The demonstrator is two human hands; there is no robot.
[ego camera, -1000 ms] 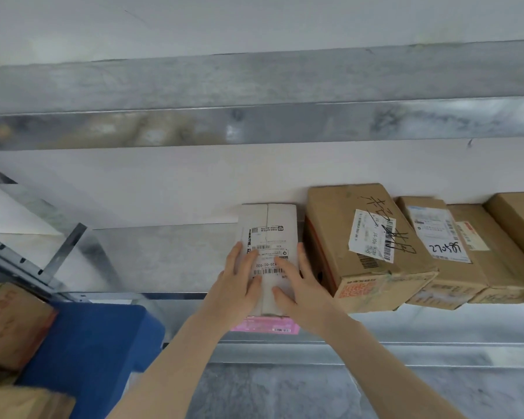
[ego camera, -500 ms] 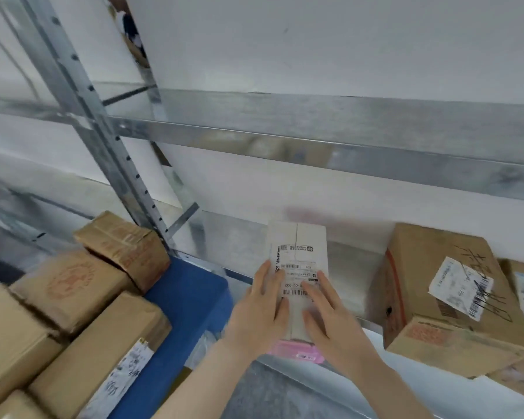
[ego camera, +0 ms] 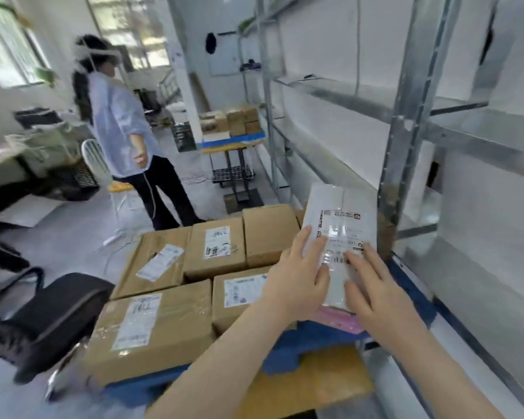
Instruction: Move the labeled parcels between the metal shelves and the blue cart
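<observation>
Two hands: left hand and right hand, fingers spread flat, clamped on flat white rectangular parcel
Where: held over blue cart, just beside metal shelf upright
Axis: long side pointing away, pink edge nearest
Texture: glossy taped label; brown cardboard boxes, matte, taped

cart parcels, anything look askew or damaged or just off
Mostly tidy. The brown boxes lie flat in close rows on the blue cart. One shipping label on the far-left box is stuck on at a slant. The white parcel is held in both hands, left hand and right hand, over the cart's shelf-side edge. No visible damage.
</observation>
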